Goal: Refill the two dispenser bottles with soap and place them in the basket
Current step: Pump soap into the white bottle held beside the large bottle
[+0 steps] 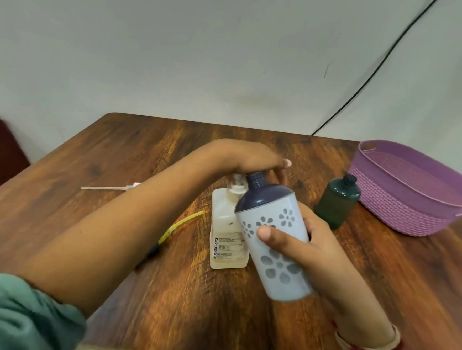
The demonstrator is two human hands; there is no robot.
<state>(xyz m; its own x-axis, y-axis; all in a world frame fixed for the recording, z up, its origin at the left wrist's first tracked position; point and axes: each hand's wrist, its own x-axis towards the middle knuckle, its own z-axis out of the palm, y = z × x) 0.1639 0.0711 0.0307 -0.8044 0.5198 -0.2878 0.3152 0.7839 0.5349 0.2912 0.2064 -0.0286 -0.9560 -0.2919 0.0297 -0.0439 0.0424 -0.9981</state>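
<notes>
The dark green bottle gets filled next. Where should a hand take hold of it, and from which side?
Grip the dark green bottle round its body, below the shoulder, coming from the near left side. It stands upright with the purple basket close on its right, and the neck should stay free for filling.

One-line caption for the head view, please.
Left hand atop the soap bottle pump, right hand tilting the uncapped flowered dispenser toward it; green bottle and purple basket beside.

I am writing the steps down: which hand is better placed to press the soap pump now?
Left: the left hand rests on the pump; the right hand grips the flowered bottle beside it.
</notes>
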